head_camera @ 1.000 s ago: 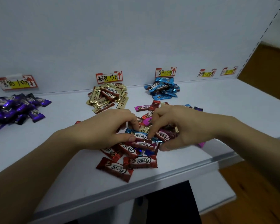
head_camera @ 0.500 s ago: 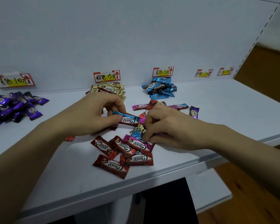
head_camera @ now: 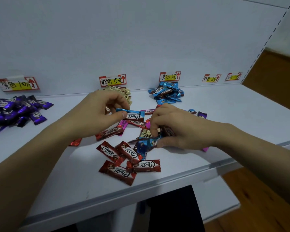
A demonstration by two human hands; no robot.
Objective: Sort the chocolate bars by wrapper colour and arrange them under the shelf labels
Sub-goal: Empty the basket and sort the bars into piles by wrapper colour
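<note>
The left hand (head_camera: 97, 114) pinches a blue bar (head_camera: 132, 114) by one end, thumb against fingers, above the mixed heap (head_camera: 134, 124) on the shelf (head_camera: 224, 114). At the heap's 3 o'clock the right hand (head_camera: 177, 131) nips a second blue bar (head_camera: 146, 144) — crumpled, just over the red bars (head_camera: 129, 158) at 6 o'clock. Under the labels (head_camera: 112, 80) lie sorted piles — purple pile (head_camera: 13, 111) at 9 o'clock, gold pile (head_camera: 124, 92) at 12, blue pile (head_camera: 167, 94) at 1.

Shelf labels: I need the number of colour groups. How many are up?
5 labels along the back wall: one above the purple bars, one above the gold bars, one above the blue bars, two further right. None looks hidden.
</note>
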